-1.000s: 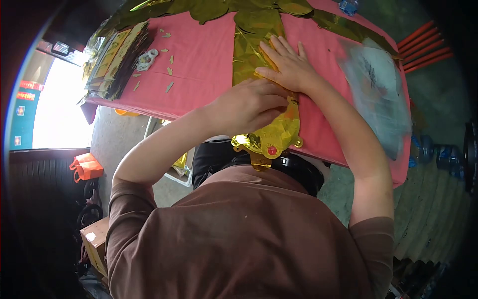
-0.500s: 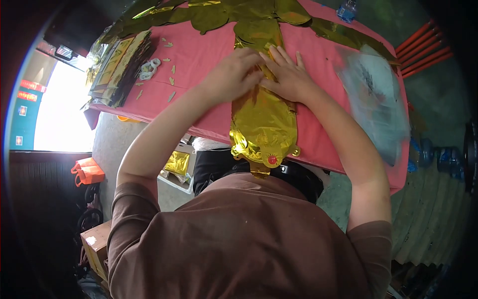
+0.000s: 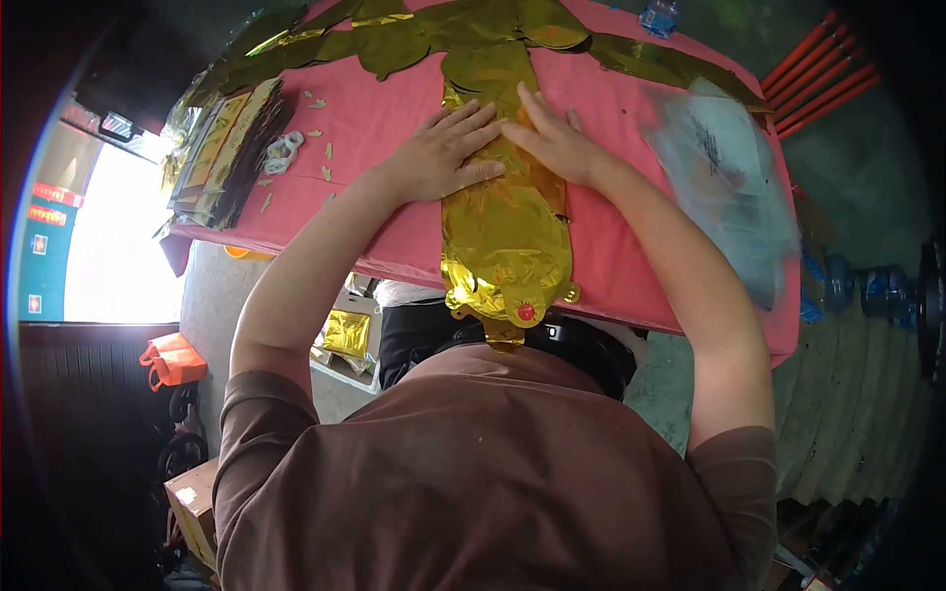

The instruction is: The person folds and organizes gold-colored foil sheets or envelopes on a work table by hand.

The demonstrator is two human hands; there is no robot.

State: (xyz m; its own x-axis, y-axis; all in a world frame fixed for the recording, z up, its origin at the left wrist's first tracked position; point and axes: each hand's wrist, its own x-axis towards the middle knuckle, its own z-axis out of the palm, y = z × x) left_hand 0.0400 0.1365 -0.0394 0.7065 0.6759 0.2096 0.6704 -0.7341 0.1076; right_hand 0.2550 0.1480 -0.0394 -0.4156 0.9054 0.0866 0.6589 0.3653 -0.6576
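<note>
A shiny gold foil sheet, shaped like a flat uninflated balloon, lies lengthwise on the pink-covered table. Its lower end carries small round tabs and a red mark, and hangs over the table edge near my body. Flat across the foil's left side rests my left hand, fingers spread. My right hand lies on the right side of the same foil, fingers stretched out and thumb side toward the left hand. Neither hand grips anything. More gold foil pieces spread across the far side of the table.
A stack of flat packs stands at the left, beside white rings and several small pale scraps. Clear plastic bags lie on the pink cloth at the right. A bottle stands at the far edge.
My left hand has opened out from a bent-finger pose and moved left, away from my right hand. My right hand stays flat on the foil. The whole view has shifted slightly.
</note>
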